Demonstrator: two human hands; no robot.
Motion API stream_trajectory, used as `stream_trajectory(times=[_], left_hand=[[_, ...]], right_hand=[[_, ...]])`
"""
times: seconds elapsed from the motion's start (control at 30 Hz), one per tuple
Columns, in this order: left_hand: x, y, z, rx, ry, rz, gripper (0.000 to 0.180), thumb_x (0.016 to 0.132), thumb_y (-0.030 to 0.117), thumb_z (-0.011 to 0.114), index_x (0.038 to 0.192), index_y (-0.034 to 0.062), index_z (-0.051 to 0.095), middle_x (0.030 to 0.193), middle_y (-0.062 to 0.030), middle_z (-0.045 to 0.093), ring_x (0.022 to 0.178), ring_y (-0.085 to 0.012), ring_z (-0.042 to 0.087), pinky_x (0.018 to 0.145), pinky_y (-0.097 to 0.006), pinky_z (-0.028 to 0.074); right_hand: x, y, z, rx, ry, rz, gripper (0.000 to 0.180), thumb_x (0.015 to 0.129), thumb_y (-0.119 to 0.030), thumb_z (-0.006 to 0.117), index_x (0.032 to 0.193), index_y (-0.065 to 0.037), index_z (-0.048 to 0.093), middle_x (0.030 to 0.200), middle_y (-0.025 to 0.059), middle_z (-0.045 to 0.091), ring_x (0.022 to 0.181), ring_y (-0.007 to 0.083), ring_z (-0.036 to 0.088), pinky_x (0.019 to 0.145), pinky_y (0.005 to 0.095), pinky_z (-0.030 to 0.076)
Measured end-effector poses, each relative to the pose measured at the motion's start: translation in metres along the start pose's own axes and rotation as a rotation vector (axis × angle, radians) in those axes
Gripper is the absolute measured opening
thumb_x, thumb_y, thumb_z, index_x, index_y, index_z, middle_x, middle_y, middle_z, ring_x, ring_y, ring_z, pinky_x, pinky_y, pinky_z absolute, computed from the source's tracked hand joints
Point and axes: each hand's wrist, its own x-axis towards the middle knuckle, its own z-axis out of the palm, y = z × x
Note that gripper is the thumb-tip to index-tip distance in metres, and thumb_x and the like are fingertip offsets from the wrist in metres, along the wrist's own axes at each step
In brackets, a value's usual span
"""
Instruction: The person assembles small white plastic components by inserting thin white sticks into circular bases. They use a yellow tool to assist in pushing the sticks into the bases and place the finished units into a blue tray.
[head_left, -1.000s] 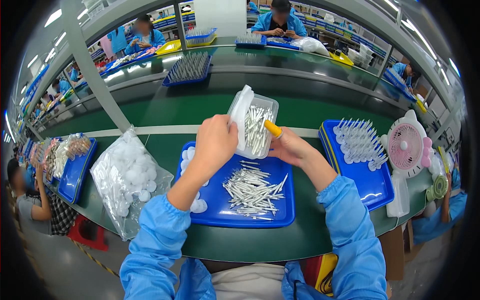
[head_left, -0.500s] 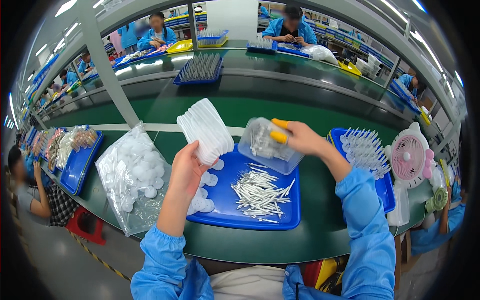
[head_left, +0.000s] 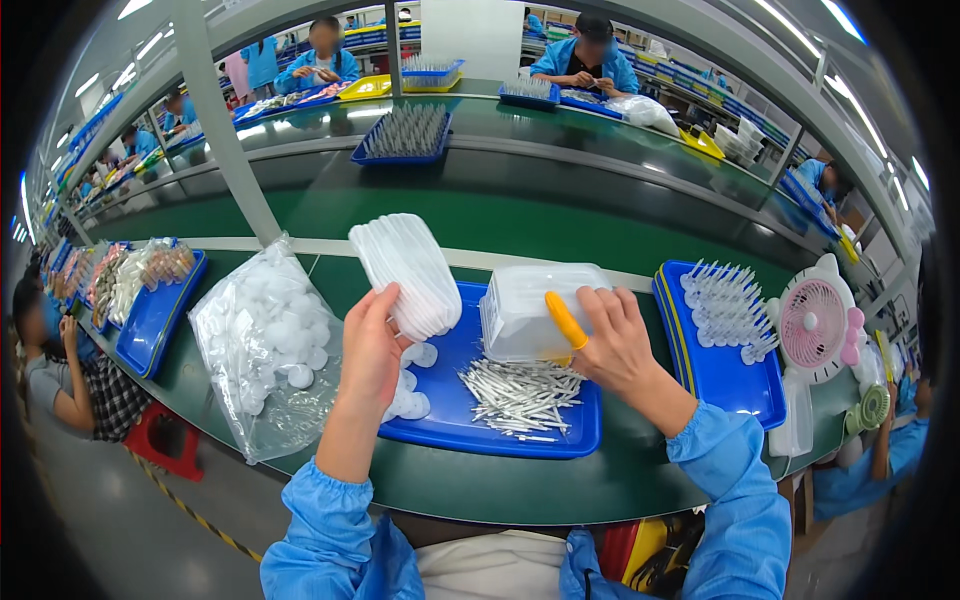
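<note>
The left fingers (head_left: pixel 383 303) pinch a white layered stack (head_left: pixel 405 272); a loose pinch could let it fan and slip. The right fingers (head_left: pixel 603 308) (one wears a yellow sleeve (head_left: pixel 566 321)) grip a tilted clear box (head_left: pixel 545 285); jerking it could scatter the white sticks (head_left: pixel 522 402), heaped below them, past the blue tray (head_left: pixel 465 436).

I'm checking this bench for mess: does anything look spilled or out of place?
Nothing clearly stands out. The white sticks lie jumbled, but inside the blue tray. The tub is tilted, yet the right hand has hold of it, so it hasn't simply fallen over.
</note>
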Motion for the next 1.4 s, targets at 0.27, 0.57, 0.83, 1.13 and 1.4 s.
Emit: stream_trajectory(times=[0.27, 0.57, 0.83, 1.13, 1.4], left_hand=[[-0.009, 0.003, 0.009, 0.172, 0.201, 0.382, 0.026, 0.106, 0.018, 0.063, 0.115, -0.0058, 0.069, 0.104, -0.0091, 0.074, 0.090, -0.0130, 0.070, 0.078, -0.030, 0.056], [-0.029, -0.016, 0.132, 1.049, -0.337, 0.486, 0.021, 0.093, 0.015, 0.066, 0.087, -0.0047, 0.061, 0.090, -0.0257, 0.067, 0.080, -0.0427, 0.069, 0.072, -0.050, 0.053], [-0.034, -0.008, 0.121, 0.869, -0.122, 0.678, 0.043, 0.097, 0.012, 0.068, 0.136, -0.0032, 0.059, 0.128, -0.0187, 0.065, 0.105, -0.0247, 0.070, 0.083, -0.036, 0.059], [-0.023, -0.055, 0.145, 0.472, -0.307, 0.252, 0.043, 0.111, 0.025, 0.044, 0.142, -0.0032, 0.055, 0.133, -0.0157, 0.064, 0.123, -0.0204, 0.060, 0.102, -0.033, 0.048], [-0.082, -0.042, 0.178, 0.645, -0.664, 0.099, 0.058, 0.110, 0.026, 0.053, 0.159, -0.0001, 0.037, 0.142, -0.0197, 0.048, 0.122, -0.0260, 0.060, 0.100, -0.038, 0.051]], right_hand=[[0.022, 0.039, -0.009, 0.825, 0.072, 1.008, 0.057, 0.099, -0.033, 0.070, 0.144, 0.000, 0.058, 0.124, 0.0153, 0.064, 0.111, 0.0269, 0.062, 0.097, 0.0386, 0.048], [0.040, -0.001, -0.028, 1.529, -0.202, 1.155, 0.051, 0.110, -0.042, 0.055, 0.141, -0.003, 0.060, 0.118, 0.0059, 0.070, 0.109, 0.0126, 0.063, 0.096, 0.0306, 0.049], [0.010, 0.019, -0.067, 1.452, -0.213, 1.231, 0.045, 0.111, -0.036, 0.054, 0.135, 0.001, 0.063, 0.115, 0.0078, 0.074, 0.106, 0.0143, 0.069, 0.092, 0.0316, 0.054], [-0.017, -0.038, -0.142, 0.389, 0.040, 0.581, 0.077, 0.075, -0.027, 0.090, 0.138, 0.004, 0.059, 0.146, 0.0285, 0.053, 0.131, 0.0499, 0.053, 0.112, 0.0547, 0.044], [-0.135, 0.022, -0.184, -0.025, -0.122, 0.960, 0.034, 0.079, 0.001, 0.063, 0.113, 0.003, 0.067, 0.084, 0.0222, 0.068, 0.076, 0.0427, 0.069, 0.068, 0.0487, 0.058]])
